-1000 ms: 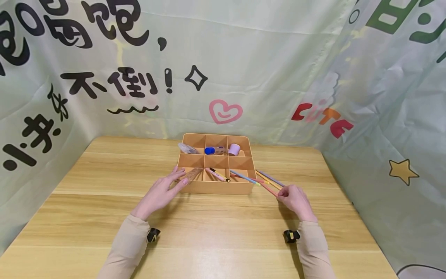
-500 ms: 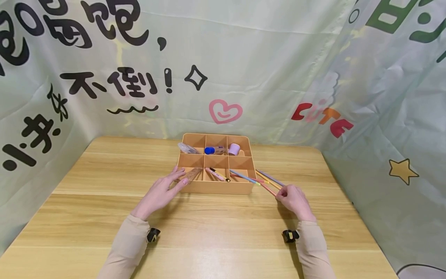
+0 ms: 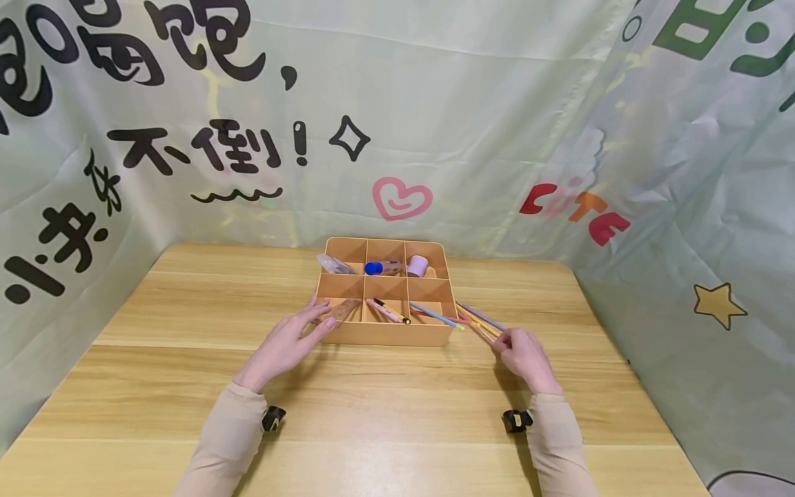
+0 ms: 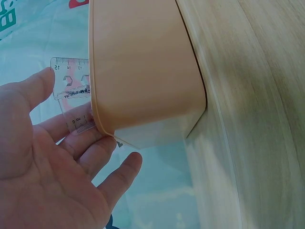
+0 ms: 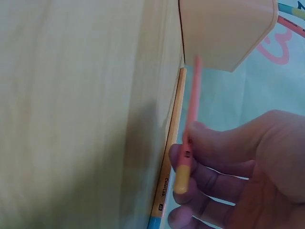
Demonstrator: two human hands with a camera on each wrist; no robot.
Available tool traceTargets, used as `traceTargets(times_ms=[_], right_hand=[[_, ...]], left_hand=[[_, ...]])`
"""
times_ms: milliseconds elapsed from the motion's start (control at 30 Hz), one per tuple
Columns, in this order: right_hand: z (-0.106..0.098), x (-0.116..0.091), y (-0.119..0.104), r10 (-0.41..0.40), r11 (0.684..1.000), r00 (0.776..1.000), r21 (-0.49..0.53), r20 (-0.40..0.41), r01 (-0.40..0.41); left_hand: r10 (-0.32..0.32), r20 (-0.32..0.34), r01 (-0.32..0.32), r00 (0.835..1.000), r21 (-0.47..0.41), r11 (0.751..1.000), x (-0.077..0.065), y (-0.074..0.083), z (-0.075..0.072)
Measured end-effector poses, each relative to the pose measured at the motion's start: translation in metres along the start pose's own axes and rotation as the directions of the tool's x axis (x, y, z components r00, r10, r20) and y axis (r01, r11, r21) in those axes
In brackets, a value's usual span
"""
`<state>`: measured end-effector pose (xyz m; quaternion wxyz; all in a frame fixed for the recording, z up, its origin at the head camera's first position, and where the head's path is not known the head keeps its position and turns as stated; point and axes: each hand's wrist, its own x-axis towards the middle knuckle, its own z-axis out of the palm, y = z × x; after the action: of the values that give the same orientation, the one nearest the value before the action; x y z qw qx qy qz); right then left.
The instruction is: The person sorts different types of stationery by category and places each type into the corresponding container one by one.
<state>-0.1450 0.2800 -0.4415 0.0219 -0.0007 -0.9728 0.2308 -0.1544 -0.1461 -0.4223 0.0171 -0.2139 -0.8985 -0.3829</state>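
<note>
My right hand (image 3: 524, 359) pinches a coral-pink pencil with a yellow end (image 5: 194, 95) between thumb and fingers, its far tip pointing toward the box and blurred. Below it in the right wrist view lies an orange pencil (image 5: 172, 138) with a blue end; a purple pencil (image 3: 487, 317) lies beside it on the table. My left hand (image 3: 286, 348) is spread, its fingertips at the left front corner of the tan divided box (image 3: 385, 335). Clear rulers (image 4: 71, 71) stick out of the box by those fingers. A blue pencil (image 3: 435, 315) leans over the front rim at right.
Pink and yellow pens (image 3: 388, 312) lie in the front middle compartment. In the back row are a clear plastic item (image 3: 335, 264), a blue-capped bottle (image 3: 381, 268) and a lilac cylinder (image 3: 417, 266). A printed cloth (image 3: 472, 138) hangs behind the wooden table (image 3: 385, 414).
The pencil in my right hand has shifted its slant, its near end rising a little. The right hand has moved slightly left; the left hand and the box have not moved.
</note>
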Motion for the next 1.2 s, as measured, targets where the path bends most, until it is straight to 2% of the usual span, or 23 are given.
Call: traceTargets(times_ms=[300,500,633,833,967,1067,1133,1200], right_hand=[[-0.002,0.001,-0.001,0.042,0.999,0.996,0.027,-0.081,-0.04],[-0.002,0.002,-0.004,-0.002,0.999,0.977,0.049,-0.211,0.013],[-0.002,0.003,-0.006,-0.026,0.992,0.938,0.105,-0.346,0.066],[-0.003,0.007,-0.009,-0.025,0.967,0.84,0.202,-0.542,0.158],[-0.005,0.008,-0.011,0.01,0.921,0.782,0.31,-0.624,0.235],[-0.009,0.008,-0.016,0.053,0.851,0.752,0.424,-0.657,0.31],[-0.015,0.004,-0.025,0.08,0.8,0.743,0.487,-0.665,0.349],[-0.02,0.0,-0.033,0.087,0.765,0.728,0.514,-0.681,0.389]], left_hand=[[-0.001,0.0,0.001,1.0,0.006,1.0,0.0,0.0,0.0],[-0.002,0.0,0.002,1.0,0.007,1.0,0.0,0.001,0.0],[0.002,0.0,-0.002,1.0,0.005,1.0,0.0,0.002,-0.001],[0.01,-0.003,-0.01,1.0,0.008,1.0,0.0,0.002,-0.001],[0.01,-0.004,-0.01,1.0,0.007,1.0,0.0,0.002,-0.001],[0.01,-0.003,-0.01,1.0,0.006,1.0,0.0,0.002,0.0],[0.009,-0.004,-0.009,1.0,0.008,1.0,0.0,0.002,0.0],[0.008,-0.003,-0.008,1.0,0.007,1.0,0.0,0.002,0.0]])
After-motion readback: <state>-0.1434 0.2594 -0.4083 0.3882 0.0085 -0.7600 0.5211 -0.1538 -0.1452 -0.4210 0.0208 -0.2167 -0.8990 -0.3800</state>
